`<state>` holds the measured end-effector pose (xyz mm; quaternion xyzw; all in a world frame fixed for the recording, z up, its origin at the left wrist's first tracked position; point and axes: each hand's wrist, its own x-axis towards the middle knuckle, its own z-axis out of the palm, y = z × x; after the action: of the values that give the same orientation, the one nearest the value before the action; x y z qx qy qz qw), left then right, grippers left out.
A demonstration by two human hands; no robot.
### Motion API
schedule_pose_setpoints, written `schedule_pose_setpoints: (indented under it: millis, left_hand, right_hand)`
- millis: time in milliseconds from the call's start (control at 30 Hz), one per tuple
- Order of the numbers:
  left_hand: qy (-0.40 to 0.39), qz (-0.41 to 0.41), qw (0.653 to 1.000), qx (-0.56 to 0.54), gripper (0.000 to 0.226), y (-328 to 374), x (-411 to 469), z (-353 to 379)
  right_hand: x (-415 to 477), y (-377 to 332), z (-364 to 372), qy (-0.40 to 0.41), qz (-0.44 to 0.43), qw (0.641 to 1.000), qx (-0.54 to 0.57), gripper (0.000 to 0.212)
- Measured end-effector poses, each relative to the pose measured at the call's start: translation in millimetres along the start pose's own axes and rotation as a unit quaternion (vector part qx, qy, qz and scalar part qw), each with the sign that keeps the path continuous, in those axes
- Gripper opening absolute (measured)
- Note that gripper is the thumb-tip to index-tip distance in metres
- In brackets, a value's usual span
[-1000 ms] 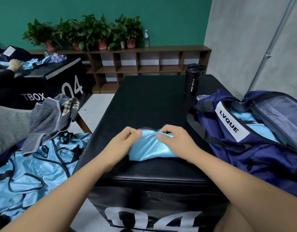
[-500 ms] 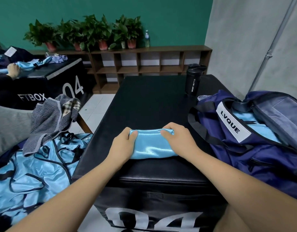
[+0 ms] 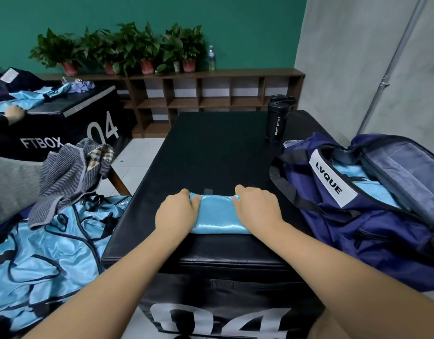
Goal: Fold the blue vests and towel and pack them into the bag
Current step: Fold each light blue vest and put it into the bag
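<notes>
Curled fingers (image 3: 239, 192) of the right hand (image 3: 257, 209) and of the left hand (image 3: 177, 214) clamp the two short ends of a folded vest (image 3: 217, 215), a shiny pale-blue bundle lying near the front edge of the black padded surface (image 3: 211, 148). Each hand grips one end, and the bundle's long axis runs left to right between them, square to the person. The open bag (image 3: 333, 243), navy with a white label, sits on the same surface to the right, its mouth turned up and pale-blue cloth already showing inside. The right hand is the nearer one to it, so packing would likely mean carrying the bundle sideways to the right and lowering it through the opening. More work waits on the left: a loose heap of blue vests (image 3: 52, 245) lies below the surface's edge, with a grey striped towel (image 3: 64, 177) draped above it, both unfolded. A black bottle (image 3: 277, 118) stands at the far right of the surface, behind the bag
</notes>
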<state>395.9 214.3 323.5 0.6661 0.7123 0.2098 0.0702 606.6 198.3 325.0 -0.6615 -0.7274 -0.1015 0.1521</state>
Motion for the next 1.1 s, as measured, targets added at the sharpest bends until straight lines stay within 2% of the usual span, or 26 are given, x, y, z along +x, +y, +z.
schedule_pose_setpoints:
  millis: [100,200,300,433,500,600,700,767,833,900,967,1100]
  left_hand:
    - [-0.021,0.004,1.000,-0.011,0.038,-3.4,0.9,-1.6]
    - [-0.053,-0.004,0.998,-0.043,0.036,-3.2,2.0,-5.8]
    - [-0.071,-0.029,0.990,-0.119,0.035,-2.9,0.8,-13.7]
    - [-0.073,-0.064,0.962,-0.254,0.035,-4.8,-1.5,-23.4]
    - [-0.078,-0.049,0.949,-0.301,0.036,-2.7,-2.0,-31.0]
    - [-0.109,0.013,0.923,-0.370,0.035,5.0,-2.9,-52.6]
    - [-0.153,0.090,0.896,-0.406,0.035,22.8,-8.7,-74.5]
    - [-0.173,0.124,0.880,-0.424,0.032,39.7,-15.3,-83.6]
    - [-0.187,0.147,0.863,-0.446,0.029,59.8,-23.8,-89.3]
    - [-0.194,0.158,0.845,-0.473,0.025,80.0,-30.9,-92.0]
    - [-0.191,0.163,0.827,-0.504,0.024,99.9,-35.0,-93.7]
    - [-0.189,0.177,0.795,-0.549,0.018,144.4,-34.0,-96.6]
  right_hand:
    - [0.6,3.1,10.3,0.033,-0.022,0.999,-0.030,0.029]
    - [2.7,8.9,15.2,0.066,-0.035,0.997,-0.019,0.021]
    - [1.3,11.8,16.2,0.062,-0.041,0.997,-0.009,0.022]
    - [-1.8,12.6,11.9,0.073,-0.044,0.996,0.016,0.045]
    - [-2.4,13.9,3.6,0.065,-0.063,0.994,0.068,0.048]
    - [2.0,16.3,-23.9,0.014,-0.073,0.971,0.226,0.044]
    - [12.7,19.1,-57.8,-0.108,-0.054,0.920,0.374,0.063]
    - [18.4,23.7,-78.7,-0.168,-0.058,0.901,0.397,0.082]
    - [20.2,32.7,-101.7,-0.207,-0.063,0.891,0.399,0.089]
    - [19.7,46.5,-128.6,-0.234,-0.060,0.877,0.416,0.080]
    - [17.6,62.3,-155.2,-0.249,-0.060,0.868,0.426,0.062]
    - [14.3,98.2,-202.7,-0.245,-0.065,0.881,0.399,0.048]
